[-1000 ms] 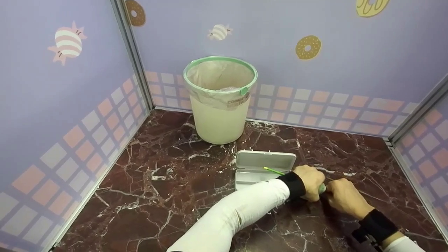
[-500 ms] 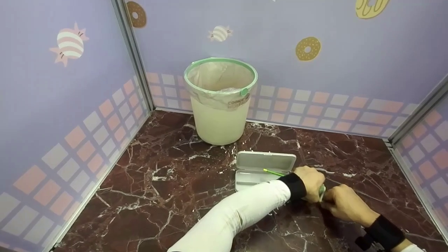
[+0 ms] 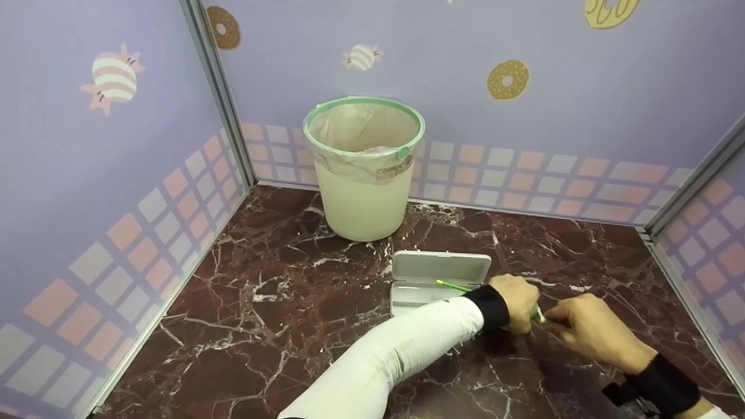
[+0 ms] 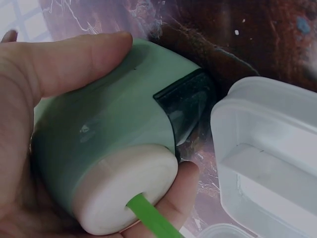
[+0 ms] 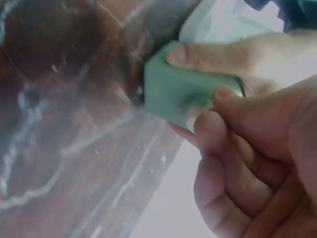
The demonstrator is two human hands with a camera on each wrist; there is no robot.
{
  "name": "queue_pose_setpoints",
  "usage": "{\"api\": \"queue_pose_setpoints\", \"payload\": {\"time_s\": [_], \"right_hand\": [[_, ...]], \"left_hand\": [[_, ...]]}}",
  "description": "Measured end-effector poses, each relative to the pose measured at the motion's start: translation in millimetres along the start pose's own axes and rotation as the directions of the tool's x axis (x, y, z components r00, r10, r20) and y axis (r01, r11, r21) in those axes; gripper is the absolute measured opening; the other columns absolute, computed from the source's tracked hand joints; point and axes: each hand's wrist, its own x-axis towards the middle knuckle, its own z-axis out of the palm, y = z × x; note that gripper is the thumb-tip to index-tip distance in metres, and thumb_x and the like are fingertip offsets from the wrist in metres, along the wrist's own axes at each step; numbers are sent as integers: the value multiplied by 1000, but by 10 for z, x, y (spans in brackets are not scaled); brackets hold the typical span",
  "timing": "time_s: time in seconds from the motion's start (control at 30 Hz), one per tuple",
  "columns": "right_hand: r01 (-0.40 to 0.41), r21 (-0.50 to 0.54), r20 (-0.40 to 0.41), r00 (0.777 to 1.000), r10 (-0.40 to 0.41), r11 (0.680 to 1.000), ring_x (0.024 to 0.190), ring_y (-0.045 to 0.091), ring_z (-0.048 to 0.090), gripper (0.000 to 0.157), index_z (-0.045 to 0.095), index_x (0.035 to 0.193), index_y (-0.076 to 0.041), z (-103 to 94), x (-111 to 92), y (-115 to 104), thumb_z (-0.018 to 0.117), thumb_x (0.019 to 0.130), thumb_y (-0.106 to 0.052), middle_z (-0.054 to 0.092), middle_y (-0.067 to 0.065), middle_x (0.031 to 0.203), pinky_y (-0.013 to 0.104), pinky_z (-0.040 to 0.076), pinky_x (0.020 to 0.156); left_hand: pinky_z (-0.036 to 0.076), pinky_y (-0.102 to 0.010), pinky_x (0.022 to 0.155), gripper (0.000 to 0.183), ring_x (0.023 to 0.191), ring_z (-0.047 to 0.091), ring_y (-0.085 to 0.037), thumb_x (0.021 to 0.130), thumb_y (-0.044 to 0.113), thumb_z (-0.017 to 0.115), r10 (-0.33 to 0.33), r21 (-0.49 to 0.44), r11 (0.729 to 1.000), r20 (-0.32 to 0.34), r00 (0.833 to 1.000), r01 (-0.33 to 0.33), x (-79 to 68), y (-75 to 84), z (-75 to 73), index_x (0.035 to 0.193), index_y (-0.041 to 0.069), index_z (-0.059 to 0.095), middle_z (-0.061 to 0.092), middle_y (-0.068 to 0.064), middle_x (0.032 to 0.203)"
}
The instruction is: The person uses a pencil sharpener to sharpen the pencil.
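Observation:
My left hand (image 3: 515, 301) grips a green pencil sharpener (image 4: 111, 109), thumb along its top and fingers underneath. Out of the sharpener's round pale end sticks a green pencil (image 4: 153, 215), pointing back over the case in the head view. At the opposite end, my right hand (image 3: 599, 329) pinches the small crank (image 5: 198, 101) between thumb and index finger; much of the crank is hidden by those fingertips. Just left of the sharpener, an open white pencil case (image 3: 442, 267) lies on the marbled tabletop with its lid raised, partly covered by my left forearm.
Behind the pencil case stands a pale bin (image 3: 366, 201) with a green rim and a plastic liner. Patterned purple panels (image 3: 454, 105) close in the back and both sides. White specks are scattered over the dark red marbled tabletop (image 3: 279, 337).
The right hand has shifted, dipping slightly and then moving right, with its fingertips still at the sharpener's crank end. The left hand and sharpener have stayed nearly in place.

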Motion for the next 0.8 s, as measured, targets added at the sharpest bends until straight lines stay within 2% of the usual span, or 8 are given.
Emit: {"api": "queue_pose_setpoints", "payload": {"time_s": [0.17,0.4,0.5,0.63,0.8], "right_hand": [[-78,-20,20,997,79,997,57,-10,35,43,69,68,-35,-98,38,-18,91,75,1,47,-28,61,17,31,54],[-132,-62,38,990,134,989,60,-10,53,29,81,75,-29,-177,109,-57,93,74,-3,72,-21,68,24,50,58],[-146,-70,53,987,150,987,62,-8,57,26,83,76,-27,-206,141,-64,92,73,-3,75,-18,70,26,53,60],[-152,-110,13,988,155,982,61,0,62,24,82,76,-26,-210,190,-21,96,72,-6,76,-14,70,33,55,58],[-178,-145,-44,984,174,973,62,12,67,22,82,75,-23,-115,255,147,97,73,-7,77,-9,71,42,56,59]], "left_hand": [[62,-31,66,27,82,75,-13,79,36,89,44,-1,999,-34,998,-44,-143,-22,-99,75,31,63,80,12,93],[63,-31,68,24,85,77,-13,77,37,90,59,13,998,-51,997,-58,-163,-51,-112,80,32,67,82,12,95],[64,-31,68,25,84,77,-13,76,38,91,60,15,998,-46,997,-59,-158,-54,-105,81,32,67,82,12,94],[64,-32,68,28,83,76,-13,76,38,91,58,24,998,-47,997,-57,-163,-59,-99,78,32,64,81,12,92],[64,-31,69,30,82,75,-12,77,38,91,61,23,998,-48,997,-60,-172,-51,-98,76,33,61,81,12,92]]}}
